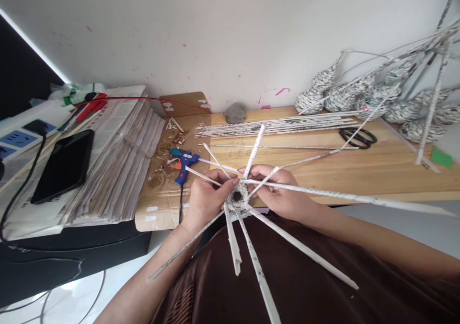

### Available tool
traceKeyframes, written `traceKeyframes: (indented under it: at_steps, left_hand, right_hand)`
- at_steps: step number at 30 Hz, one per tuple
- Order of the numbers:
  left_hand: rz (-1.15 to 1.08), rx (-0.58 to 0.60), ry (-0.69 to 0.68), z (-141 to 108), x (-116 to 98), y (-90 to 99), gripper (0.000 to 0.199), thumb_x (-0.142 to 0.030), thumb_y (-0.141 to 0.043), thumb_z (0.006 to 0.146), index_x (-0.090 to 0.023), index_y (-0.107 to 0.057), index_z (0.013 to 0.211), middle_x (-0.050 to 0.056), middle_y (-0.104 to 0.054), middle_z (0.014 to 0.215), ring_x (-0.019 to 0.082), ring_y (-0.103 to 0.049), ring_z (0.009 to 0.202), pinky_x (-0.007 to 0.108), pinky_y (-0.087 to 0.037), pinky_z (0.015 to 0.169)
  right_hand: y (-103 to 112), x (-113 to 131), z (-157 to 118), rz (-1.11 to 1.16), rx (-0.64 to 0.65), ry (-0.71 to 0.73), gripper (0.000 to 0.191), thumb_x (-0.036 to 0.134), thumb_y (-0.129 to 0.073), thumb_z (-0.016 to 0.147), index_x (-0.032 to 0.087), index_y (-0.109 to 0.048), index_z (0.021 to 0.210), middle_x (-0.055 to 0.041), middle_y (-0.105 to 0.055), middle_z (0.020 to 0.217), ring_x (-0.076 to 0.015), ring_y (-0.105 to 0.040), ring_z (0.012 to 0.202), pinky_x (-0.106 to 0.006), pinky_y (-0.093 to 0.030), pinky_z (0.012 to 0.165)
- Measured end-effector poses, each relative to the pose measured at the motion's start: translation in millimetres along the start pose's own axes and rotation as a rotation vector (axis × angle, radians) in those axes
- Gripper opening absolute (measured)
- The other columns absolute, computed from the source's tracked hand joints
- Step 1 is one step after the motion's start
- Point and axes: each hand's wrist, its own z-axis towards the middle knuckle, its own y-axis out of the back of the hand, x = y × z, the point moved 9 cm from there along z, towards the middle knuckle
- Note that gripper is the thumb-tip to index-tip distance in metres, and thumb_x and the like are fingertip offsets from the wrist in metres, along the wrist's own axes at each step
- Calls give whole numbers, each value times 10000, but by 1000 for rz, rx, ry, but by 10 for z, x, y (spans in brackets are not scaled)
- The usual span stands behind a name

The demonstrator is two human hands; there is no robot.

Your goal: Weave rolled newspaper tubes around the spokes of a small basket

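Observation:
Between my hands is a small round piece woven from rolled newspaper tubes, with a dark hole in its middle. Several long paper tubes spread out from it on all sides, one reaching down over my lap. My left hand is closed on the left side of the weaving, its thumb on the upper rim. My right hand grips the upper right side, fingers behind the weaving and partly hidden by the tubes that cross in front. One tube runs far out to the right above my right forearm.
On the wooden table lie a row of paper tubes and black-handled scissors. A blue glue gun rests on cardboard. Stacked newspapers hold a phone and power strip. Woven paper pieces stand at right.

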Motion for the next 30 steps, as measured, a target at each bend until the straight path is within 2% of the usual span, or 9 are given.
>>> traceKeyframes:
  at_steps: [3, 5, 7, 10, 13, 16, 22, 27, 30]
  left_hand:
    - [-30, 7, -5, -2, 4, -3, 187, -331, -798, 783, -154, -748, 814, 30, -775, 782, 135, -667, 649, 233, -514, 614]
    - [-62, 14, 11, 0, 10, -12, 188, -326, -804, 774, -151, -747, 810, 33, -779, 792, 136, -674, 652, 233, -520, 614]
    - [-90, 17, 28, 4, 12, -20, 192, -325, -812, 763, -149, -746, 803, 43, -787, 818, 144, -689, 670, 239, -534, 629]
    - [-87, 20, 51, 2, 11, -28, 201, -328, -824, 744, -150, -749, 798, 46, -778, 782, 156, -692, 668, 254, -544, 640]
    - [-83, 28, 66, -10, 10, -33, 203, -321, -841, 722, -156, -744, 791, 35, -762, 732, 154, -679, 649, 259, -541, 644]
    - [-86, 34, 58, -20, -12, -30, 210, -305, -861, 697, -160, -725, 762, 22, -754, 717, 141, -667, 640, 247, -526, 638]
    - [-60, 66, 35, 2, -71, -47, 189, -278, -856, 700, -154, -726, 755, 20, -760, 733, 127, -666, 652, 231, -521, 641]
    - [-86, 79, 33, 35, -80, -74, 179, -264, -854, 688, -161, -724, 756, 13, -761, 710, 134, -681, 635, 241, -546, 634]
    - [-101, 81, 41, 51, -60, -91, 213, -276, -866, 671, -162, -702, 748, 13, -757, 695, 145, -689, 619, 248, -549, 610]
  right_hand:
    - [22, -81, 37, 87, 34, -135, 188, 315, -660, 883, 176, -742, 980, -45, -739, 850, -151, -708, 721, -257, -590, 659]
    - [64, -129, 72, 138, 45, -233, 262, 413, -706, 852, 158, -738, 898, -51, -732, 801, -150, -701, 693, -258, -586, 631]
    - [29, -136, 102, 175, 146, -298, 351, 485, -755, 808, 139, -732, 863, -54, -724, 774, -147, -689, 662, -265, -583, 622]
    - [56, -150, 146, 74, 203, -348, 382, 496, -796, 769, 132, -733, 866, -46, -711, 726, -134, -645, 590, -233, -506, 516]
    - [153, -102, 227, -165, 122, -257, 293, 436, -774, 799, 149, -743, 846, -33, -705, 708, -125, -604, 590, -219, -427, 499]
    - [145, 5, 283, -323, 74, -112, 206, 367, -737, 830, 162, -744, 816, -10, -674, 665, -116, -561, 582, -230, -396, 524]
    - [60, 285, 279, -489, 15, 259, 103, 224, -695, 862, 154, -749, 809, -42, -697, 803, -161, -629, 789, -268, -464, 716]
    - [33, 206, 288, -419, 40, 262, 141, 241, -668, 907, 166, -750, 819, -34, -715, 769, -152, -648, 719, -261, -472, 684]
    - [-6, 264, 282, -425, 59, 359, 165, 267, -653, 926, 174, -758, 838, -44, -723, 780, -161, -658, 717, -270, -474, 685]
